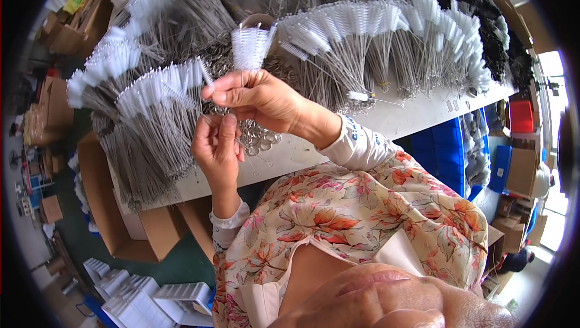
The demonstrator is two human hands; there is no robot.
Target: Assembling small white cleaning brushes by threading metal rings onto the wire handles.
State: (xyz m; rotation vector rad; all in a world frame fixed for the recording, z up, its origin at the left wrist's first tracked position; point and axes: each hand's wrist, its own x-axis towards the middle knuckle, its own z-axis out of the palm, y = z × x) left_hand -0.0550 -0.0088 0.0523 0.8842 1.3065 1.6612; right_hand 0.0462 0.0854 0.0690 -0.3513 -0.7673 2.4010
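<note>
Over the table's near edge, my two hands are close together, one above the other. My right hand (pixel 260 99) is closed, thumb and forefinger pinched beside a slim white-bristled wire brush (pixel 206 73) that juts up from the fingertips. Just below, my left hand (pixel 219 146) is also closed in a pinch; what lies between its fingers is too small to make out. A fan of white-bristled brushes (pixel 251 47) stands up behind my right hand, its lower part hidden. Metal rings (pixel 261 139) lie in a pile beside and behind my hands.
Bundles of wire brushes (pixel 374 22) cover much of the white table (pixel 396 113), with more bundles (pixel 163 101) at left. Black brushes (pixel 465 1) lie far right. A cardboard box (pixel 130 231) stands at lower left; a blue bin (pixel 440 149) is right of the table.
</note>
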